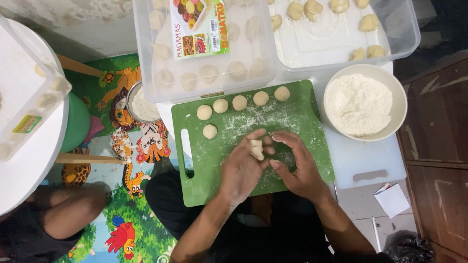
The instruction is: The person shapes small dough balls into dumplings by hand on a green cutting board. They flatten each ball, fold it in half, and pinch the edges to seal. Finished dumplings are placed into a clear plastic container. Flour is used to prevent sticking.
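Observation:
A small lump of pale dough (256,149) sits pinched between my left hand (241,168) and my right hand (297,163), just above a floured green cutting board (297,114). Both hands' fingertips touch the lump. Several rolled dough balls (239,103) line the board's far edge, and one more ball (210,131) lies below them on the left.
A white bowl of flour (360,103) stands right of the board on a white cutting board (363,163). Two clear plastic tubs hold dough pieces: one (204,73) behind the board, one (390,46) at back right. A small metal bowl of flour (141,104) sits left. Another person's leg (68,212) is at lower left.

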